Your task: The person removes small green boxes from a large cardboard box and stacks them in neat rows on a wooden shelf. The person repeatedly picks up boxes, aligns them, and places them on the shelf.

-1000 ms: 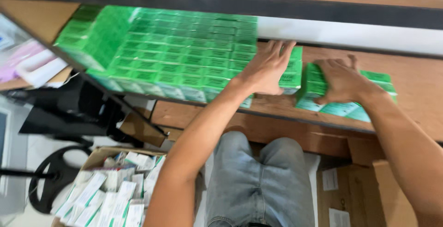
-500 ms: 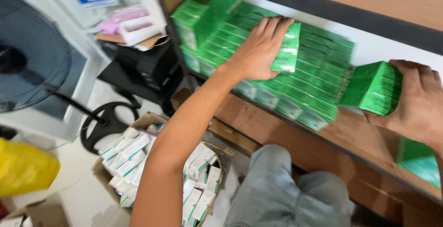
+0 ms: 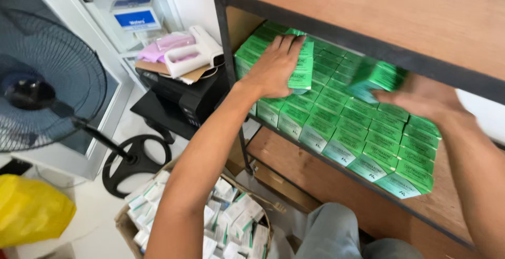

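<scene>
Head view looks down on a wooden shelf (image 3: 294,153) in a dark metal rack, where green boxes (image 3: 363,138) stand packed in tight rows. On the near-left part of that stack lies the left hand (image 3: 276,67), its fingers (image 3: 288,44) spread flat over the top boxes and curled around the edge of one upright green box (image 3: 301,72). To the right, under the upper board, the right hand (image 3: 421,98) is blurred yet its fingers grasp a green carton (image 3: 376,80) held just above the rows, while a cardboard box of white packets (image 3: 221,222) sits on the floor below beside a standing fan (image 3: 47,85).
</scene>
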